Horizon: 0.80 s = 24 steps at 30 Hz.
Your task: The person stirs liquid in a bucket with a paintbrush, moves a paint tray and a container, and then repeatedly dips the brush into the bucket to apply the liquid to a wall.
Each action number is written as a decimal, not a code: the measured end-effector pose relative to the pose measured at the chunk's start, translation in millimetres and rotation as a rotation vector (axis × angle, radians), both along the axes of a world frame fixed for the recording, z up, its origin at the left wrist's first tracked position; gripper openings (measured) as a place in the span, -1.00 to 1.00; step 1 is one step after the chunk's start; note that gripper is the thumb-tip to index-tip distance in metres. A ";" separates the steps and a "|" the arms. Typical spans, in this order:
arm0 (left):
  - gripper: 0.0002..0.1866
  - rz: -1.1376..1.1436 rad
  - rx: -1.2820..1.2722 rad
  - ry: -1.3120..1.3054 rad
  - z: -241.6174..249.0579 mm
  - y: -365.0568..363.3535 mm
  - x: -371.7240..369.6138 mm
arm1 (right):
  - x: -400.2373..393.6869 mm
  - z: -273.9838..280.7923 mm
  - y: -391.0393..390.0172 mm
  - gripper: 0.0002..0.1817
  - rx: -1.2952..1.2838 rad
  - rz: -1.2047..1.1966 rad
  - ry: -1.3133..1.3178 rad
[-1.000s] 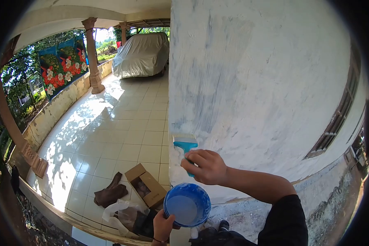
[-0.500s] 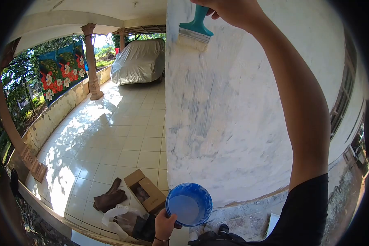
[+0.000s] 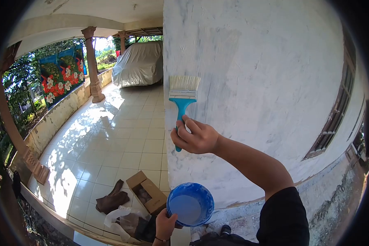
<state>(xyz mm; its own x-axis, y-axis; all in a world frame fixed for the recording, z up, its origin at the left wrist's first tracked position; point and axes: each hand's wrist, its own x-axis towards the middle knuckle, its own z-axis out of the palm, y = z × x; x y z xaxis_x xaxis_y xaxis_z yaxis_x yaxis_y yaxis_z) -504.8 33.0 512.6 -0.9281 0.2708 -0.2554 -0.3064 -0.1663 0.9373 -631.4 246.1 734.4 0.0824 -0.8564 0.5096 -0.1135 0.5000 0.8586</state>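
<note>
My right hand [image 3: 196, 135] is closed round the turquoise handle of a wide paint brush [image 3: 183, 92]. Its pale bristles point up, against or just in front of the white wall [image 3: 250, 94] near its left edge. Grey streaks show through the white on that wall. Low in the view, my left hand [image 3: 166, 226] grips the rim of a blue bucket [image 3: 209, 201], which holds whitish liquid.
An open cardboard box [image 3: 156, 203], a brown cloth-like item [image 3: 112, 201] and a plastic bag [image 3: 125, 221] lie on the tiled floor [image 3: 127, 141]. Behind stand a covered car [image 3: 139, 63] and a pillar [image 3: 93, 69]. A barred window [image 3: 334, 117] is at right.
My right hand has come down from the top of the wall with the brush, whose bristles now point up instead of down. The left hand and bucket have barely moved.
</note>
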 end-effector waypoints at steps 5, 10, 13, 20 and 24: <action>-0.66 0.006 -0.012 0.022 -2.2 1.0 1.3 | 37.2 -9.1 -0.9 -0.82 -0.117 0.104 -0.143; -0.76 0.038 0.026 0.057 17.8 -0.6 5.3 | 113.4 8.8 5.5 -0.82 -0.672 0.218 -0.589; -0.76 0.014 0.014 0.068 27.0 -1.9 3.2 | 155.8 20.8 19.4 -0.86 -1.033 0.385 -0.944; -0.75 -0.019 0.044 0.137 44.1 2.8 8.3 | 181.5 -27.5 31.1 -0.86 -0.997 0.229 -1.561; -0.78 -0.024 0.048 0.137 40.1 8.0 11.8 | 172.1 -74.3 23.4 -0.86 -0.907 0.081 -1.741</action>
<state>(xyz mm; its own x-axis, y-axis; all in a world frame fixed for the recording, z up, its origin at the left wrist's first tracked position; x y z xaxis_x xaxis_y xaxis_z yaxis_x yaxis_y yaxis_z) -493.0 41.0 552.7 -0.9464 0.3027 -0.1132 -0.1810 -0.2065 0.9616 -459.3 269.5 660.1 -0.8898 -0.3609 0.2793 -0.4514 0.6053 -0.6557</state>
